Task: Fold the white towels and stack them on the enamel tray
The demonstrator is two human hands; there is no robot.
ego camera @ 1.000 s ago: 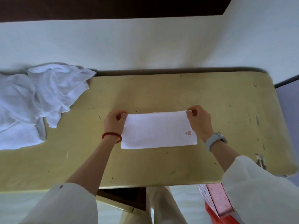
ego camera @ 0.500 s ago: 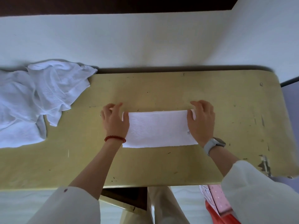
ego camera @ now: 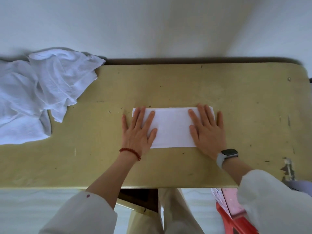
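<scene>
Both hands no longer pinch the far corners of the folded white rectangular towel; the left hand and right hand now press flat on its ends.

Flat hands on folded towel

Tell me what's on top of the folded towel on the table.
Both hands lie flat on the folded towel: the left hand on its left end, the right hand on its right end. The towel's ends beneath them are covered.
</scene>
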